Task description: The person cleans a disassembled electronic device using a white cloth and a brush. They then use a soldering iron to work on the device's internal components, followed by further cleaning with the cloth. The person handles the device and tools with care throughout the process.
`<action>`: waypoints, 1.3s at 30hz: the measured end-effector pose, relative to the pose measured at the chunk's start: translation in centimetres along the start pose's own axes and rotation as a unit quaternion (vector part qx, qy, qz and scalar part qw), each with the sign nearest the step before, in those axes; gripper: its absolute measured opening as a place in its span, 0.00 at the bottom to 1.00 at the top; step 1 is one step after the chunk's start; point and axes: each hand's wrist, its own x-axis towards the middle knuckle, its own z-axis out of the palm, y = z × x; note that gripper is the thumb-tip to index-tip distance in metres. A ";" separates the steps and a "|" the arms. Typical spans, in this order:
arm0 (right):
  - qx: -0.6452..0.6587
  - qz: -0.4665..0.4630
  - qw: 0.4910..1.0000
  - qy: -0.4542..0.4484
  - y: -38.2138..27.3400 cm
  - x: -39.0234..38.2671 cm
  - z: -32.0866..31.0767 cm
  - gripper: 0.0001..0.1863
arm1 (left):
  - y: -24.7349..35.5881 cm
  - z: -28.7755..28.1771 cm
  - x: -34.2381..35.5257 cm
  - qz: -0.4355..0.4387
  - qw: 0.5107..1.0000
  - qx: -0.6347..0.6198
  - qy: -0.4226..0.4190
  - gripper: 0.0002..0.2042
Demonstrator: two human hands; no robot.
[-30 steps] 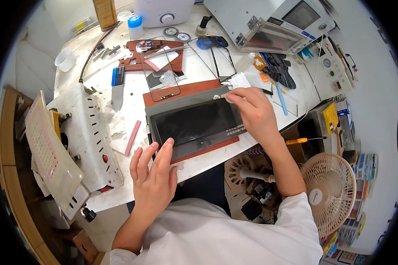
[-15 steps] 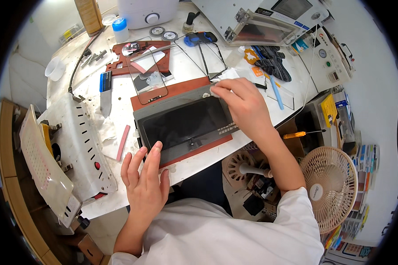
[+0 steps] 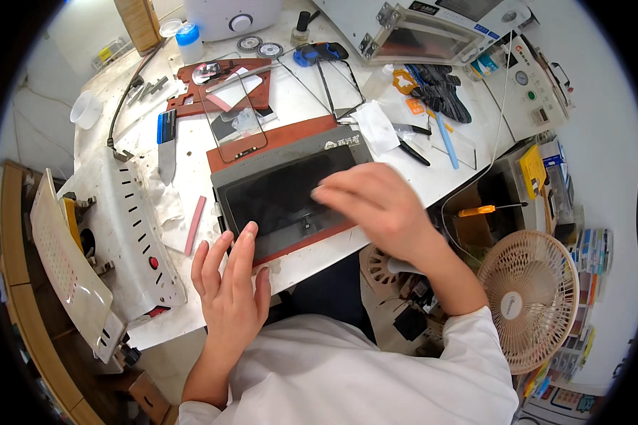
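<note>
A black rectangular phone-like screen lies face up on a grey flat plate, near the front of the bench. Under the plate, a reddish-brown pad sticks out at the back and front. My right hand is over the screen's right part, fingers pinched together; whatever is between them is too small to make out. With fingers spread and nothing held, my left hand rests its fingertips at the plate's front left corner.
A white slotted metal device stands at left, near a blue-handled knife and a pink strip. Behind lie thin frames and a red-brown board. A white paper, tweezers-like black tool and blue stick lie right. A fan stands lower right.
My right hand has moved from the plate's far right corner toward me and left, over the screen, uncovering the white paper and black tool. My left hand stays almost in place.
</note>
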 end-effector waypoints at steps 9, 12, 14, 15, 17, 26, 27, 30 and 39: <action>-0.015 -0.016 0.999 -0.047 0.4 -0.2 -0.4 0.15 | 0.0 -0.1 0.0 -0.008 1.000 0.004 -0.002 0.34; -0.009 -0.016 0.999 -0.045 -0.1 -0.2 -0.2 0.17 | 0.0 0.0 -0.1 -0.006 1.000 0.001 0.003 0.34; 0.012 -0.035 0.999 -0.024 -1.1 0.5 1.4 0.18 | 0.0 0.1 -0.1 -0.008 1.000 -0.002 0.005 0.32; 0.022 -0.047 0.998 -0.026 -1.6 0.9 2.3 0.18 | 0.0 0.2 -0.1 -0.007 1.000 -0.001 0.006 0.32; 0.033 -0.069 0.996 -0.052 -2.0 1.3 3.1 0.18 | 0.0 0.2 -0.1 -0.006 1.000 0.003 0.010 0.32; -0.018 -0.030 0.999 -0.031 -0.7 1.3 1.2 0.17 | -0.5 0.5 -0.5 -0.004 0.998 -0.025 0.058 0.33; -0.004 -0.047 0.998 -0.041 -1.3 1.8 2.1 0.17 | -0.5 0.5 -0.5 -0.003 0.998 -0.027 0.061 0.33; 0.035 -0.104 0.991 -0.073 -3.0 2.8 4.3 0.17 | -0.4 0.4 -0.6 -0.006 0.998 -0.023 0.063 0.33; -0.059 -0.013 0.996 -0.071 0.3 0.9 0.2 0.18 | -0.6 0.5 -0.6 -0.003 0.997 -0.044 0.070 0.35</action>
